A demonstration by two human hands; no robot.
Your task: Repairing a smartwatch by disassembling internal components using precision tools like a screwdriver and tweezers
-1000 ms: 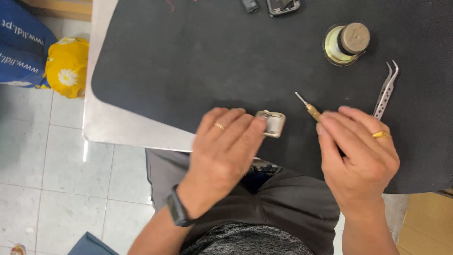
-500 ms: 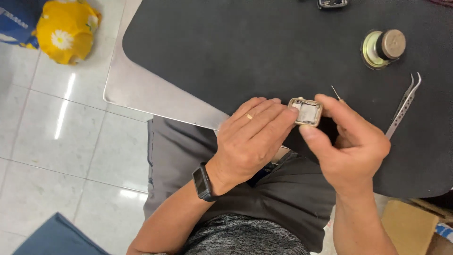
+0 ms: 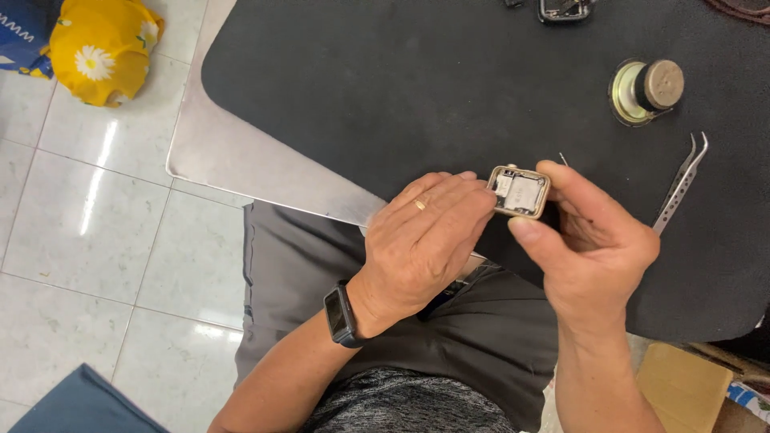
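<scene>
A small square gold-rimmed watch case point(image 3: 520, 192) with its inside showing is lifted a little above the black mat point(image 3: 401, 88). My left hand point(image 3: 425, 240), with a ring and a dark wristwatch on the wrist, grips the case's left side with its fingertips. My right hand point(image 3: 589, 240) pinches the case's right side between thumb and forefinger. The thin metal tip of a small tool point(image 3: 563, 159) sticks out behind my right fingers; the rest of the tool is hidden in that hand.
Metal tweezers point(image 3: 682, 184) lie on the mat to the right. A round tin with a grey lid point(image 3: 648, 88) stands at the back right. Another watch part point(image 3: 565, 10) lies at the far edge. A yellow flowered bag point(image 3: 100, 52) sits on the tiled floor at left.
The watch case left the mat, where my left hand covered it, and is now held up between both hands. My right hand moved left onto it, the small tool tucked behind its fingers.
</scene>
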